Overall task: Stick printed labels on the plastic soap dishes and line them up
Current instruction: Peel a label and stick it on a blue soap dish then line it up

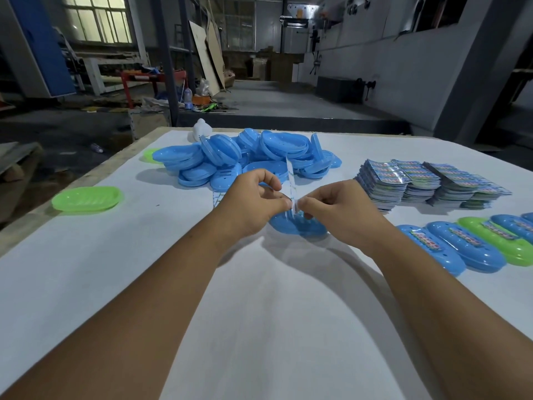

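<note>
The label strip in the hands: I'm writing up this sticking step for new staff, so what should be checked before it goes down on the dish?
1. Both hands, left hand and right hand, pinch the label strip: ok.
2. Blue dish lies beneath the hands: ok.
3. Backing fully peeled off: cannot tell.
4. Strip lined up with the dish: not ok, it stands upright.
5. Space beside the finished row: ok.
6. Label stacks within reach: ok.

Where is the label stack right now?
In the head view, the label stack lies on the table's right side, right of the blue dish pile and behind the labelled row.
</note>
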